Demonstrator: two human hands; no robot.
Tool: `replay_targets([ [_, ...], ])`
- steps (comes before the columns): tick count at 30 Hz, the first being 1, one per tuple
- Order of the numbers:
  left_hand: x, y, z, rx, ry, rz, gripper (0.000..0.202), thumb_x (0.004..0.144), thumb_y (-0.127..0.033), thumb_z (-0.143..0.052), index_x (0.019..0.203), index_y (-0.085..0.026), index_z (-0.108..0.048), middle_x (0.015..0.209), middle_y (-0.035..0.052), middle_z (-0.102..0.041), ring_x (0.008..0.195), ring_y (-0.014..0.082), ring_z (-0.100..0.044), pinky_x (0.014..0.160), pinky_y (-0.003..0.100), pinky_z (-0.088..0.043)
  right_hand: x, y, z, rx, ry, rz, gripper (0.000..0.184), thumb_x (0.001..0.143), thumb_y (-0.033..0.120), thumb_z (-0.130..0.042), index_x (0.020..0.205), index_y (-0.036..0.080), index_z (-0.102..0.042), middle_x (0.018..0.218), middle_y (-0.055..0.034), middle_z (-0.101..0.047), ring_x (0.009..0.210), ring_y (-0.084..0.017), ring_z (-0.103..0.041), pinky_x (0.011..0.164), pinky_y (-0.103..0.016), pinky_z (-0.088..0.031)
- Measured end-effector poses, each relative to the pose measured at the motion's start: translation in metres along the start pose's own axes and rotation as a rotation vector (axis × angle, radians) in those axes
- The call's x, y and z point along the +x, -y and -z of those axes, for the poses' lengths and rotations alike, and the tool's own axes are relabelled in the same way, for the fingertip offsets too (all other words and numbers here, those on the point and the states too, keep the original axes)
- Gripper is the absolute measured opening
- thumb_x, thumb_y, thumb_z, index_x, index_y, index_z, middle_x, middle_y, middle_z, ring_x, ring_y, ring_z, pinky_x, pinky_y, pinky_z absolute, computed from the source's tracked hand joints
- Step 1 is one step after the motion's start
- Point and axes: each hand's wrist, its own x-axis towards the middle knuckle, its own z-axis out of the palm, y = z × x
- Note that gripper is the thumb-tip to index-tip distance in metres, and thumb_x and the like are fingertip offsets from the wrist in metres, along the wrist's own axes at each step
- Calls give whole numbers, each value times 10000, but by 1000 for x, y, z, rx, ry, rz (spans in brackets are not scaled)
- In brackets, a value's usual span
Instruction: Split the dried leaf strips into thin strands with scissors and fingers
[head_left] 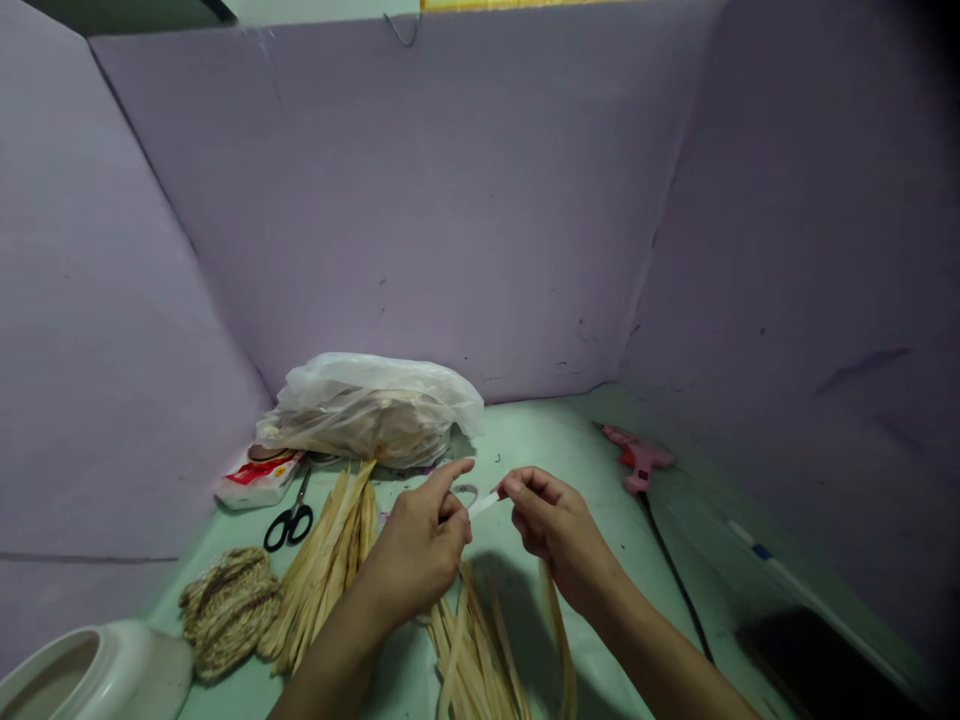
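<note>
A narrow white strip (484, 503) is stretched between my two hands above the table. My left hand (420, 545) grips one end with curled fingers, its index finger pointing out to the right. The other end is pinched between the thumb and fingertips of my right hand (555, 525). Below my left hand spreads a bundle of flat tan straw strips (476, 650); whether that hand also holds them I cannot tell. A single straw strip (559, 640) hangs down below my right hand. Behind the left fingers, a pale ring (466, 492) is partly hidden.
Left of my hands lie another straw bundle (322, 570), black-handled scissors (291, 520), a braided coil (229, 610), a red-and-white packet (259, 478) and a white pot (142, 665). A filled plastic bag (375, 410) rests behind. On the right are a pink glue gun (641, 460) and its cord.
</note>
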Motion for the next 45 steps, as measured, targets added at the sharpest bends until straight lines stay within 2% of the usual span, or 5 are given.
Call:
replay_targets([
  [23, -2, -1, -19, -70, -176, -62, 321, 721, -176, -470, 1015, -184, -600, 563, -45, -491, 482, 66, -396, 480, 170, -327, -7, -11, -1, -429, 11, 392, 202, 746, 306, -516, 618, 150, -520, 519, 46, -363, 488, -82, -301, 456, -214, -254],
  [30, 2, 0, -18, -106, -16, 82, 448, 742, -232, -447, 1173, -126, -504, 572, -13, -586, 534, 103, -508, 571, 214, -399, -8, -16, -1, -520, -19, 496, 192, 769, 257, -487, 608, 157, -520, 521, 39, -419, 482, -85, -352, 462, -206, -281],
  [36, 5, 12, -18, -40, 111, 181, 329, 711, -212, -418, 913, -124, -662, 583, 35, -615, 545, 138, -542, 538, 240, -405, -10, -19, -3, -787, -24, 638, 179, 761, 208, -475, 596, 156, -524, 544, 21, -455, 515, -95, -407, 505, -214, -296],
  [41, 6, 14, -25, -64, 101, 196, 387, 703, -198, -432, 1041, -109, -598, 665, 61, -657, 610, 159, -588, 600, 260, -443, 0, -25, 3, -771, -2, 499, 191, 757, 251, -470, 587, 167, -486, 515, 41, -395, 495, -90, -363, 487, -211, -279],
  [45, 11, 25, 13, 161, -36, 108, 417, 714, -251, -476, 1114, -166, -556, 1091, 87, -607, 997, 197, -538, 870, 290, -376, 13, -33, 10, -551, 15, 237, 254, 729, 345, -504, 549, 172, -454, 476, 59, -330, 458, -80, -303, 448, -208, -242],
])
